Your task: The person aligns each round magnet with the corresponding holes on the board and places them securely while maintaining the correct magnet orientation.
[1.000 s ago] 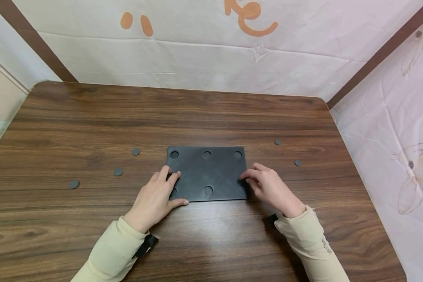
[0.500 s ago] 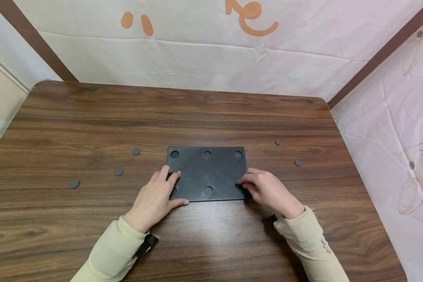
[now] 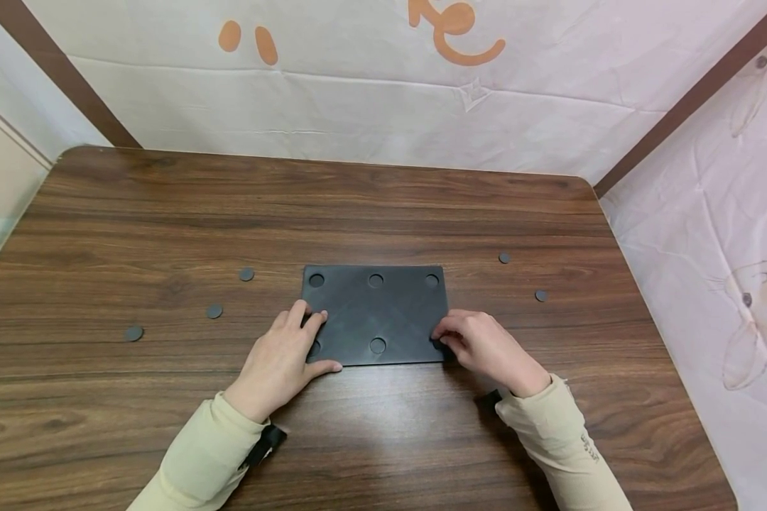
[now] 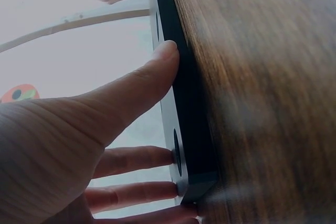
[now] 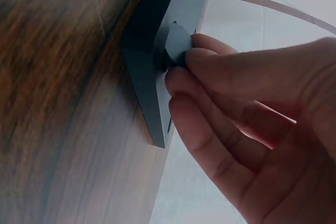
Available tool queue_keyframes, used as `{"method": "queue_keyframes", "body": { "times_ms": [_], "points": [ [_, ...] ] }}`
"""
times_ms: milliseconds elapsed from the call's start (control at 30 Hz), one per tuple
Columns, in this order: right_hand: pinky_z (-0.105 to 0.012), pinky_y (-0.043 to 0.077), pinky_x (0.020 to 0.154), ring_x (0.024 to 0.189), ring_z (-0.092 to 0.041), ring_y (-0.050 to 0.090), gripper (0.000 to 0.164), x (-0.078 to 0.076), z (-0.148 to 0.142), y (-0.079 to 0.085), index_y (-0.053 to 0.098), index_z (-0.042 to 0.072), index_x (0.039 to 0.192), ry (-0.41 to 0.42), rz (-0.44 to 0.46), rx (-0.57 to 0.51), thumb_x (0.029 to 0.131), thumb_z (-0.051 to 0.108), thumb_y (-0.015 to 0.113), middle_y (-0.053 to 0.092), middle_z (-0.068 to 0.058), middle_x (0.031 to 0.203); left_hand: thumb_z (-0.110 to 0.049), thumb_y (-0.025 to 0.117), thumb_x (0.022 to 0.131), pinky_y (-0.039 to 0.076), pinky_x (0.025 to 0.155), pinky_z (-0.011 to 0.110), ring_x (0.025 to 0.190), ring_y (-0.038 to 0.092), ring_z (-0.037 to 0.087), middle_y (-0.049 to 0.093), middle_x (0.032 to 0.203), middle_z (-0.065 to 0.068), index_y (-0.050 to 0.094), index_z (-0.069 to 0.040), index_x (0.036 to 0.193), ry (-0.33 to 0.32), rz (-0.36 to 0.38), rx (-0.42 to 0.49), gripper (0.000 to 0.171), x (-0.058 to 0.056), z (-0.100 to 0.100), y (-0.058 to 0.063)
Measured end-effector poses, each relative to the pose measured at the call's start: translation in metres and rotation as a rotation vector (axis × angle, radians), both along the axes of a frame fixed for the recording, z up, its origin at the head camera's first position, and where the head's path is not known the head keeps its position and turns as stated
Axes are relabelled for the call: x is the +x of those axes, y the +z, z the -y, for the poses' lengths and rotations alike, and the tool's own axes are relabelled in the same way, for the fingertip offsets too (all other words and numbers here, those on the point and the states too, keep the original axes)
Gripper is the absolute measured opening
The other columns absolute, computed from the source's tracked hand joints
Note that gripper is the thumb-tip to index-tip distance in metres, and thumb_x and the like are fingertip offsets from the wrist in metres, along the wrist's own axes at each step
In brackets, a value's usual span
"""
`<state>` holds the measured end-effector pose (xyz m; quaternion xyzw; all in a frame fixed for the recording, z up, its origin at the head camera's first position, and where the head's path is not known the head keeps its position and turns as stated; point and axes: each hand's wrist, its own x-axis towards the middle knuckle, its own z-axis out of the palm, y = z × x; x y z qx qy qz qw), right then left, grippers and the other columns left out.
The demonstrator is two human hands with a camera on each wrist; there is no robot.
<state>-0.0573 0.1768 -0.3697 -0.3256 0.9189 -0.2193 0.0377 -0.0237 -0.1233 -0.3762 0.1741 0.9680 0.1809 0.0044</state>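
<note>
A black rectangular plate [image 3: 383, 312] with round recesses lies flat on the wooden table. My left hand [image 3: 283, 355] rests at its front left corner: the thumb presses the front edge, while the other fingers touch the top and left side. In the left wrist view these fingers [image 4: 134, 160] look nearly straight. At the front right corner, my right hand [image 3: 486, 344] pinches a small dark disc [image 5: 178, 44] between thumb and fingertips. The disc is tilted against the plate's top, over the recess there; the fingers partly hide that recess.
Three loose grey discs [image 3: 214, 311] lie left of the plate on the table [image 3: 294, 213]. Two more discs [image 3: 540, 295] lie to the right. A white printed sheet [image 3: 358, 106] hangs behind the table's far edge.
My right hand has shifted slightly toward the plate's front edge, and the disc shows more at its fingertips. The left hand and the plate stay where they were.
</note>
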Motion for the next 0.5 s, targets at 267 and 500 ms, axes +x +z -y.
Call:
{"method": "queue_keyframes", "body": {
  "times_ms": [267,500],
  "points": [
    [-0.023,0.051,0.064,0.072,-0.009,0.062,0.011,0.0014,-0.0015,-0.0039,0.074,0.008,0.087,-0.008,-0.017,-0.029,0.082,-0.002,0.070,0.064,-0.001,0.086,-0.041,0.084,0.069,0.048,0.054,0.035,0.082,0.050,0.027,0.051,0.105,0.016,0.061,0.000,0.122,0.002,0.002,-0.004,0.071,0.0004,-0.0001,0.0010],
    [-0.026,0.052,0.067,0.075,-0.011,0.064,0.010,0.0007,-0.0005,-0.0048,0.073,0.008,0.085,-0.012,-0.018,-0.014,0.082,-0.001,0.071,0.066,0.000,0.086,-0.040,0.085,0.068,0.048,0.054,0.034,0.081,0.050,0.026,0.051,0.104,0.015,0.061,0.001,0.122,0.000,-0.013,0.002,0.071,0.0008,-0.0006,0.0003]
  ]
}}
